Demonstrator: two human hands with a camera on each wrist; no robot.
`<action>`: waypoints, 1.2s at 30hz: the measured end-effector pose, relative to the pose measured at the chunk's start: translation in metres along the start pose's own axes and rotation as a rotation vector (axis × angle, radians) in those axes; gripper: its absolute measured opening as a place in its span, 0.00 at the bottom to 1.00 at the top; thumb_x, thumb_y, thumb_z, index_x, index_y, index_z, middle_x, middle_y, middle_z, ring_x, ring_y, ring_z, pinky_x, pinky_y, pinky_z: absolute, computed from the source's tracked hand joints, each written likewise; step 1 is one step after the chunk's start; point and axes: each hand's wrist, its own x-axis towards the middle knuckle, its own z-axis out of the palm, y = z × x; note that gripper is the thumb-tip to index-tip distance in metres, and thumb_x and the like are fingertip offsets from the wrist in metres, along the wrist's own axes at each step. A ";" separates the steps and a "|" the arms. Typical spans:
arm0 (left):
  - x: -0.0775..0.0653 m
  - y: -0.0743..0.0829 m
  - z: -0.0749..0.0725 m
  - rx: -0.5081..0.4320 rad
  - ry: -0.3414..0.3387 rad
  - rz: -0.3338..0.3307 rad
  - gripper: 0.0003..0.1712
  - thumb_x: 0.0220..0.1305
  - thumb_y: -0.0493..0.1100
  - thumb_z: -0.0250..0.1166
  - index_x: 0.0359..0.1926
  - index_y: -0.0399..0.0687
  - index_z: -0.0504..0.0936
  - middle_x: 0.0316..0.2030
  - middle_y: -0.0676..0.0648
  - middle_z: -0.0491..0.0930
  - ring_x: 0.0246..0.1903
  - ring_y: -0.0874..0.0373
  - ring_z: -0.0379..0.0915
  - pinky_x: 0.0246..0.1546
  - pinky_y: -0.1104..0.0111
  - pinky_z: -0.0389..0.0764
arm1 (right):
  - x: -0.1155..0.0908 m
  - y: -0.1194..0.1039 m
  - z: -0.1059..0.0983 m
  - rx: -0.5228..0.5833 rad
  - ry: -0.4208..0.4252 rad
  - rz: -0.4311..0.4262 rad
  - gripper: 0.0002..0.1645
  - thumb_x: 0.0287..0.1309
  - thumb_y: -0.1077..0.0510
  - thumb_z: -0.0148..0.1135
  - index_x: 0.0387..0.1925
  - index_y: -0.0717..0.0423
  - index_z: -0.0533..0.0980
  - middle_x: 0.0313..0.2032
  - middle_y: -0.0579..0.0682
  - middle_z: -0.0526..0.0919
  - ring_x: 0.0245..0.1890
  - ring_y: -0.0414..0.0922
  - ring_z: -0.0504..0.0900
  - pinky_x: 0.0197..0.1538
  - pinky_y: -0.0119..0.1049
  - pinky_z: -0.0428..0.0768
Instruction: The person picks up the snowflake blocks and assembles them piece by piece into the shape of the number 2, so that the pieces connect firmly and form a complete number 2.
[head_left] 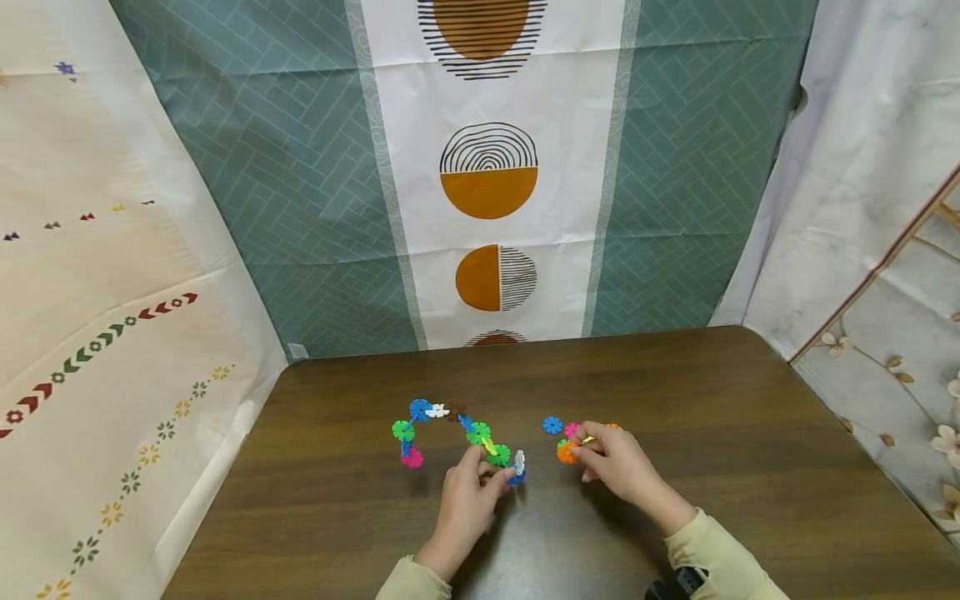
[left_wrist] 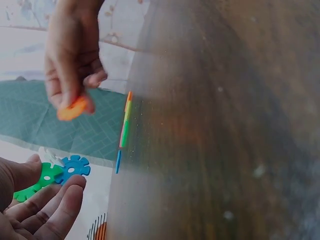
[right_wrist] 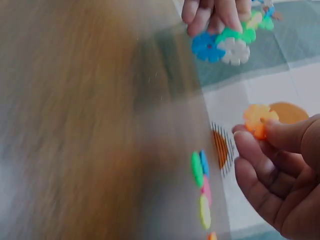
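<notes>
A chain of interlocking snowflake discs (head_left: 478, 433) curves in an arch, in blue, white, brown, green, yellow and pink. My left hand (head_left: 467, 500) pinches it near its right end, between thumb and fingers. At that end are a blue disc (left_wrist: 75, 170) and a white disc (right_wrist: 235, 52), both joined to green ones. To the right, my right hand (head_left: 617, 468) pinches a single orange disc (right_wrist: 257, 120) between thumb and forefinger. Both wrist views show the orange disc held above the table, apart from the chain.
Loose discs lie flat on the brown table (head_left: 337, 517) behind and below the right hand: a blue one (head_left: 552, 425), a pink one (head_left: 572, 430), a green one (right_wrist: 197, 169), a yellow one (right_wrist: 205, 212) and another orange one (head_left: 615, 426). Patterned cloths hang behind and beside the table.
</notes>
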 end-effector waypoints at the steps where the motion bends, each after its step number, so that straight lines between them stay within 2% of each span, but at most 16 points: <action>1: 0.000 0.000 0.000 -0.003 -0.001 0.001 0.13 0.62 0.42 0.69 0.36 0.41 0.73 0.27 0.49 0.86 0.25 0.63 0.82 0.26 0.73 0.78 | 0.002 -0.003 0.002 0.028 -0.018 -0.016 0.06 0.62 0.64 0.64 0.33 0.56 0.73 0.28 0.55 0.85 0.18 0.51 0.80 0.22 0.34 0.76; 5: 0.000 0.000 0.000 -0.016 -0.010 0.006 0.13 0.62 0.41 0.69 0.35 0.42 0.72 0.27 0.49 0.86 0.25 0.60 0.82 0.25 0.73 0.78 | 0.009 -0.015 0.012 0.094 -0.066 -0.065 0.04 0.63 0.63 0.62 0.35 0.56 0.74 0.32 0.56 0.85 0.19 0.55 0.80 0.27 0.41 0.82; 9: 0.000 0.000 0.000 -0.028 -0.018 0.009 0.13 0.62 0.41 0.69 0.34 0.41 0.72 0.27 0.47 0.86 0.25 0.57 0.83 0.25 0.73 0.78 | 0.014 -0.024 0.018 0.081 -0.076 -0.098 0.04 0.63 0.61 0.63 0.37 0.56 0.76 0.33 0.50 0.85 0.20 0.55 0.80 0.28 0.40 0.82; 12: 0.000 0.000 0.000 -0.029 -0.025 0.008 0.13 0.62 0.41 0.69 0.34 0.41 0.72 0.27 0.47 0.86 0.25 0.56 0.83 0.24 0.73 0.77 | 0.016 -0.028 0.022 0.043 -0.075 -0.112 0.06 0.63 0.58 0.63 0.37 0.56 0.76 0.32 0.48 0.85 0.19 0.53 0.80 0.27 0.38 0.81; 16: 0.000 0.000 0.001 -0.030 -0.034 0.009 0.12 0.62 0.41 0.69 0.35 0.42 0.72 0.27 0.48 0.86 0.25 0.54 0.83 0.24 0.73 0.78 | 0.017 -0.031 0.025 -0.021 -0.076 -0.151 0.04 0.65 0.57 0.62 0.36 0.53 0.77 0.30 0.49 0.85 0.18 0.50 0.79 0.24 0.34 0.78; 19: -0.001 0.000 0.002 -0.038 -0.039 0.011 0.12 0.62 0.40 0.68 0.35 0.41 0.72 0.27 0.47 0.86 0.25 0.53 0.83 0.25 0.73 0.79 | 0.017 -0.031 0.028 -0.102 -0.053 -0.222 0.01 0.65 0.59 0.62 0.37 0.50 0.79 0.29 0.46 0.84 0.17 0.42 0.77 0.24 0.31 0.76; 22: -0.001 0.000 0.002 -0.064 -0.038 0.004 0.12 0.62 0.39 0.68 0.35 0.40 0.72 0.28 0.46 0.86 0.24 0.53 0.83 0.26 0.74 0.80 | 0.016 -0.030 0.033 -0.236 -0.008 -0.323 0.07 0.62 0.61 0.64 0.42 0.51 0.83 0.33 0.44 0.86 0.23 0.36 0.79 0.29 0.30 0.78; 25: 0.000 0.000 0.003 -0.097 -0.035 -0.015 0.11 0.63 0.37 0.67 0.35 0.38 0.72 0.28 0.44 0.86 0.24 0.53 0.83 0.26 0.74 0.80 | 0.014 -0.029 0.036 -0.330 -0.006 -0.403 0.16 0.60 0.60 0.66 0.51 0.54 0.82 0.39 0.43 0.86 0.29 0.33 0.79 0.34 0.30 0.80; 27: 0.000 0.000 0.003 -0.121 -0.032 -0.035 0.12 0.62 0.36 0.67 0.34 0.38 0.71 0.27 0.44 0.86 0.24 0.54 0.83 0.26 0.74 0.81 | 0.012 -0.029 0.037 -0.346 -0.044 -0.399 0.23 0.60 0.57 0.67 0.57 0.55 0.78 0.44 0.45 0.85 0.31 0.35 0.80 0.37 0.31 0.80; 30: 0.001 0.000 0.003 -0.140 -0.030 -0.057 0.13 0.62 0.35 0.67 0.34 0.38 0.69 0.27 0.44 0.86 0.24 0.54 0.83 0.26 0.73 0.81 | 0.010 -0.027 0.041 -0.379 -0.077 -0.368 0.32 0.57 0.51 0.70 0.62 0.53 0.73 0.44 0.45 0.83 0.30 0.35 0.77 0.35 0.30 0.78; 33: 0.000 0.001 0.002 -0.129 -0.029 -0.057 0.13 0.61 0.36 0.68 0.34 0.38 0.69 0.26 0.46 0.86 0.23 0.54 0.83 0.25 0.73 0.81 | 0.009 -0.025 0.046 -0.435 -0.054 -0.376 0.36 0.52 0.49 0.73 0.62 0.52 0.72 0.42 0.44 0.80 0.30 0.36 0.74 0.33 0.30 0.76; 36: 0.000 0.002 0.003 -0.104 -0.025 -0.050 0.13 0.61 0.36 0.69 0.34 0.38 0.71 0.25 0.47 0.86 0.23 0.54 0.82 0.25 0.73 0.80 | 0.009 -0.022 0.051 -0.471 -0.008 -0.436 0.35 0.50 0.52 0.75 0.59 0.53 0.73 0.38 0.42 0.77 0.27 0.35 0.71 0.30 0.28 0.74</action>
